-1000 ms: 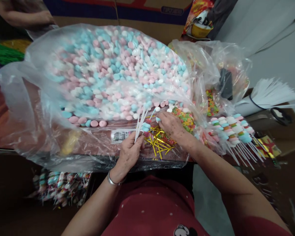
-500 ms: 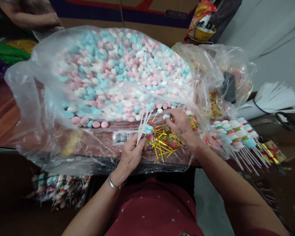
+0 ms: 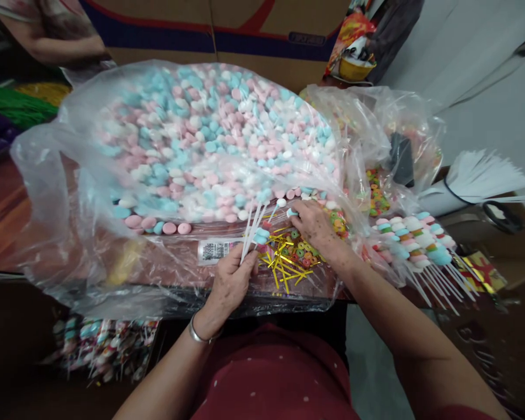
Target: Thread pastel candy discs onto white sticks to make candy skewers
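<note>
My left hand [image 3: 233, 279] is closed around several thin white sticks [image 3: 251, 230] that fan upward. Light blue marshmallows [image 3: 261, 235] sit beside the sticks, just above its thumb. A white marshmallow [image 3: 281, 203] is at the tip of one slanting stick. My right hand [image 3: 314, 228] pinches a small pale blue marshmallow [image 3: 291, 212] between thumb and fingers, right of the sticks. Its other fingers curl over the near edge of the marshmallow pile. Below the hands lie gold twist ties [image 3: 284, 265] and colourful ring-shaped candies [image 3: 304, 248].
A large clear bag of pink, blue and white marshmallows [image 3: 210, 134] covers the table's middle. Finished marshmallow skewers [image 3: 415, 239] lie at right, near a bundle of white strips [image 3: 485, 178]. A cardboard box [image 3: 266, 55] stands behind. Another person's arm [image 3: 65, 49] shows at upper left.
The view has shifted slightly. My right hand's fingers have bent further toward the marshmallow pile, still with the blue marshmallow. My left hand keeps its hold on the sticks.
</note>
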The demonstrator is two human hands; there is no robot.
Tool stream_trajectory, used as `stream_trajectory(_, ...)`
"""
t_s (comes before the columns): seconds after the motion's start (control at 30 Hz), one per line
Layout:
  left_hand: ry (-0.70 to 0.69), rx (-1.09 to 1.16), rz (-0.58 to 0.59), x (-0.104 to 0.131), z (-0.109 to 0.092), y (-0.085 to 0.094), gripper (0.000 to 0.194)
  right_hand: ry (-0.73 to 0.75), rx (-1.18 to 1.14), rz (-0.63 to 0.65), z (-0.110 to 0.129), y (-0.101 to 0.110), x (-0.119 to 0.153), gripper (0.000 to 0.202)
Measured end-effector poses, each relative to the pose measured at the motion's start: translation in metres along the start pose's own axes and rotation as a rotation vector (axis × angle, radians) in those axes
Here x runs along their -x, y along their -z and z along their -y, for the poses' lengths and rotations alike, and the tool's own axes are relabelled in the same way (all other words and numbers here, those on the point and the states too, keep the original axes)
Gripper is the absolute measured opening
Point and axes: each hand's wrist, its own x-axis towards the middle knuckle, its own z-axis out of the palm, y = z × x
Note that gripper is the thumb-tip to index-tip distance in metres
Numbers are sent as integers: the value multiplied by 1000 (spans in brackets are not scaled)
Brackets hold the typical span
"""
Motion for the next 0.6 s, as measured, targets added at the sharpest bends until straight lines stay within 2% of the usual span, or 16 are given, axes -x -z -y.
stream_trajectory(0.13,-1,-3,3,1,-1,0,27,-34,138,50,5,7,0,23)
stream_trajectory(0.27,2,-25,-1,1,-3,0,28,14,273,85,13,8,0,23)
stream_trajectory(0.4,-7,-58,11,1,-3,1,29,-23,230,52,15,5,-2,23)
stream_trajectory(0.5,-32,-77,3,0,-2,1,28,-163,-94,-48,10,7,-5,22)
stream_trajectory(0.6,-45,-108,23,-1,-1,0,26,-311,-739,-85,4,12,-7,13)
